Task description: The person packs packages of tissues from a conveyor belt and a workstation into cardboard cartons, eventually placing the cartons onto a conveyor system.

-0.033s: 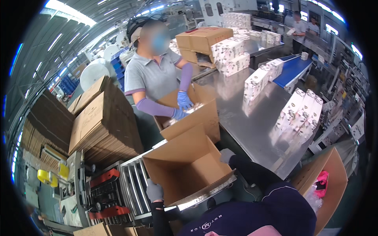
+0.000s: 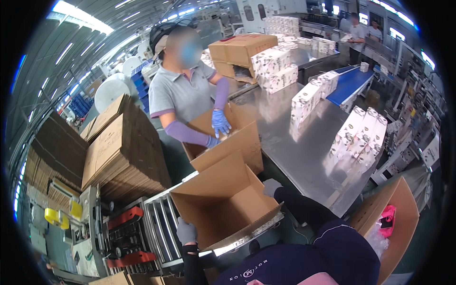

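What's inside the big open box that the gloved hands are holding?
The open cardboard box looks empty: only bare brown walls and floor show. The left hand and right hand grip its edges. The near inside corner is hidden by the front flap.

Large factory hall; corrugated metal roof (image 2: 109, 19) with long strip lights. Steel worktable (image 2: 304, 156) runs centre-right, blue conveyor belt (image 2: 349, 83) beyond. Flattened cardboard stacks (image 2: 121, 152) at left, roller conveyor (image 2: 159, 228) below them

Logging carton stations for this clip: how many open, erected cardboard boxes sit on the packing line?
2: one open box on the rollers between the wearer's gloved hands, one box behind it, held by the co-worker. Others may be hidden.
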The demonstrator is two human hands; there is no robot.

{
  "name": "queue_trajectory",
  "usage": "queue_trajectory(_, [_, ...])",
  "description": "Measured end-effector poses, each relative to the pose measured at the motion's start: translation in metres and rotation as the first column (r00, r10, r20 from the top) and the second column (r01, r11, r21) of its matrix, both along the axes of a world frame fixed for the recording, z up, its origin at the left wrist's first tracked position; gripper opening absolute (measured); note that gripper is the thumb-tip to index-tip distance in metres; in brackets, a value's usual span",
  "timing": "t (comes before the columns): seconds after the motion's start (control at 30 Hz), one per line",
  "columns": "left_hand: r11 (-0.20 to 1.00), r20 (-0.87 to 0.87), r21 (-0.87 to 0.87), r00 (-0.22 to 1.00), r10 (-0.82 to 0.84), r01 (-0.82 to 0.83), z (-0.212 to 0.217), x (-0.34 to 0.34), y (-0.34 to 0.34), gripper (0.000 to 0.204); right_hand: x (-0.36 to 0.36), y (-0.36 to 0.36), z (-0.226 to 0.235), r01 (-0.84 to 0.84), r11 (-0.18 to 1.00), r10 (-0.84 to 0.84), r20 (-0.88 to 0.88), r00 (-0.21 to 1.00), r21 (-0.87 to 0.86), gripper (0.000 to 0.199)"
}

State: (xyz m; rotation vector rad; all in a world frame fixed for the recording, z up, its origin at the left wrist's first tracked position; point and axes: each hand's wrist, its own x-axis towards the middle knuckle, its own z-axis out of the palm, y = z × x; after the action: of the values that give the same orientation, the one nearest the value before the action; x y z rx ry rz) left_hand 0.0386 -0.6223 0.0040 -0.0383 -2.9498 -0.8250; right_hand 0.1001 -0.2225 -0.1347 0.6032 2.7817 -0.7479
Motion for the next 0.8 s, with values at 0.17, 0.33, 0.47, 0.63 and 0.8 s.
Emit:
queue_trajectory(0.17, [0.980, -0.030, 0.105, 0.985, -0.168, 0.170, 0.004, 0.017, 0.088, 0.029, 0.060, 0.094, 0.040, 0.122, 0.992, -0.120, -0.138, 0.983, 0.012, 0.053])
queue_trajectory(0.33, [0.972, -0.026, -0.002, 0.971, -0.236, 0.236, 0.011, 0.016, 0.127, 0.026, 0.186, 0.143, 0.005, 0.220, 0.886, -0.243, 0.006, 0.970, 0.409, 0.068])
queue_trajectory(0.47, [0.976, -0.101, 0.009, 0.971, -0.218, 0.220, -0.001, -0.003, 0.109, 0.025, 0.224, 0.124, -0.029, 0.197, 0.744, -0.219, -0.045, 0.975, 0.639, 0.071])
queue_trajectory(0.63, [0.979, -0.091, 0.118, 0.983, -0.159, 0.169, -0.013, -0.008, 0.104, 0.027, 0.227, 0.123, -0.032, 0.237, 0.727, -0.194, -0.138, 0.971, 0.644, 0.068])
queue_trajectory(0.8, [0.984, -0.115, 0.087, 0.983, -0.145, 0.156, -0.003, 0.007, 0.116, 0.028, 0.229, 0.123, -0.028, 0.235, 0.716, -0.186, -0.145, 0.972, 0.658, 0.067])
